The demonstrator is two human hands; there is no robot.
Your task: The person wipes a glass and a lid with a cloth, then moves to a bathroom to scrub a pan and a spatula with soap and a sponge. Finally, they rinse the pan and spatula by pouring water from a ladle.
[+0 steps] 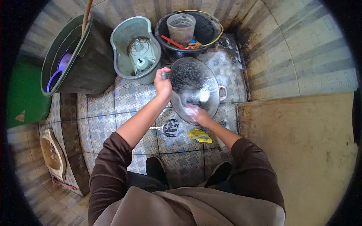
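Observation:
A large metal wok (196, 79) with loop handles is tilted in front of me, its dark inside flecked with foam. My left hand (163, 84) is closed around the handle on the wok's left side. Low in the wok, my right hand (197, 113) presses against the inner wall with fingers closed and covered in white suds. What it holds is hidden by foam and motion blur. On the tiles just below lie a foam-covered turner (171, 128) with a pale handle and a crumpled yellow packet (200, 135).
Behind the wok stands a black bucket (160, 28) holding a grey plastic pail (181, 28) and a red-handled item. A pale green tub (117, 56) and a tall dark bin (94, 71) stand left. Suds wet the patterned floor (98, 128). A low wall (294, 150) is at right.

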